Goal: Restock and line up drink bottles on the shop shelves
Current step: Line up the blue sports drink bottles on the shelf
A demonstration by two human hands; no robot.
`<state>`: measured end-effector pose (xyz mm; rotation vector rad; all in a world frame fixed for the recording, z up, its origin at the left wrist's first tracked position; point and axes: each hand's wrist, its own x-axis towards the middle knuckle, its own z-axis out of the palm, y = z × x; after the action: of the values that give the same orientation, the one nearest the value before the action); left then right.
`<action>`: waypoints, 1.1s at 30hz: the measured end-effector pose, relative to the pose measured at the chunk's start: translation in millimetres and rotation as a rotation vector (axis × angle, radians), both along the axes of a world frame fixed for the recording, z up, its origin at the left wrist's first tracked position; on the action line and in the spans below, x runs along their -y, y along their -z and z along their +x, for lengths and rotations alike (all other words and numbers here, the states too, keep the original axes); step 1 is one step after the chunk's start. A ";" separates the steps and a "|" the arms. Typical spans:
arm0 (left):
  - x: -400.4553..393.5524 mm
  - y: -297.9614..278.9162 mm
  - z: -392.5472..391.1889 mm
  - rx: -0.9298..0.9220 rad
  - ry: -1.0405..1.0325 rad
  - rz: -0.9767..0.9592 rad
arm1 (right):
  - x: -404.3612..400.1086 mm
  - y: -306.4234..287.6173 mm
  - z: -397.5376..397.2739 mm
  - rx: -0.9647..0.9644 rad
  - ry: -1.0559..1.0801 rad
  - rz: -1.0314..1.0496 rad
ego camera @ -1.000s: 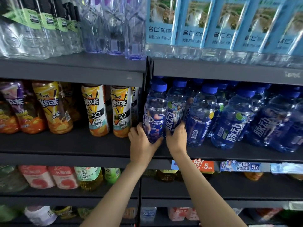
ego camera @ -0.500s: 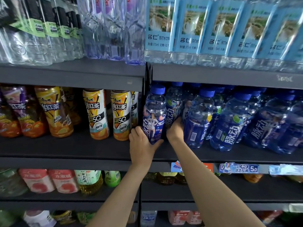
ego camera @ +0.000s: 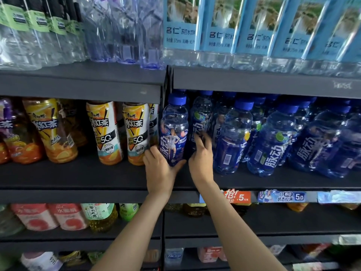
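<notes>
The left hand (ego camera: 159, 171) grips the base of a clear plastic drink bottle with a blue cap and blue label (ego camera: 173, 130), fingers curled round its left side and thumb across the front. That bottle stands upright at the far left end of the dark middle shelf (ego camera: 273, 181), right beside the shelf divider. The right hand (ego camera: 201, 159) has loosely spread fingers resting against the second blue-capped bottle (ego camera: 202, 116) just behind and to the right, holding nothing. More blue-labelled bottles (ego camera: 277, 139) crowd the shelf to the right. Orange iced-tea bottles (ego camera: 108, 133) stand in the left bay, light-blue-labelled water bottles (ego camera: 220, 34) above.
</notes>
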<state>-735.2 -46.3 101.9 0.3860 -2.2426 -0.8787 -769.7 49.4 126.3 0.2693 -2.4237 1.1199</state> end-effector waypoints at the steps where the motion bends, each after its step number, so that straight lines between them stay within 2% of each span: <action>1: -0.2 0.3 0.0 -0.004 -0.002 -0.005 | 2.9 -0.4 1.2 0.021 -0.012 0.039; 6: -0.8 -0.4 0.2 0.006 -0.008 0.003 | 4.9 -4.6 -2.7 0.170 0.055 0.136; 11: 0.0 -0.1 0.1 0.011 0.001 -0.002 | -8.1 -9.7 -4.8 0.178 0.038 0.121; 13: 0.2 -0.6 0.0 0.013 0.009 0.005 | -12.9 -4.5 3.8 0.070 -0.017 0.085; 16: -0.4 -1.4 1.2 0.014 0.010 -0.006 | -22.9 -0.6 17.8 -0.230 -0.042 0.048; 18: 0.1 -2.1 2.2 0.031 0.019 0.003 | -32.5 -6.1 24.5 -0.410 0.049 0.010; 20: 1.7 -2.4 3.1 0.045 0.055 0.025 | -43.2 -12.7 26.2 -0.489 0.240 -0.023; 22: 2.7 -2.1 5.2 0.028 0.122 0.053 | -49.5 -15.6 23.9 -0.377 0.367 -0.093; 25: 4.8 -2.1 6.7 0.012 0.199 0.102 | -51.1 -14.1 17.9 -0.024 0.319 -0.256; 30: -2.8 -3.1 5.4 0.001 0.108 0.124 | -39.6 -13.6 19.1 -0.026 0.175 -0.192; 33: -13.9 -2.1 4.1 0.013 0.025 0.097 | -26.2 -6.1 17.7 0.066 0.085 -0.209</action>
<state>-731.1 -32.5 104.0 0.4102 -2.2270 -1.0038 -751.9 75.6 132.4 0.0623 -2.3265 1.3492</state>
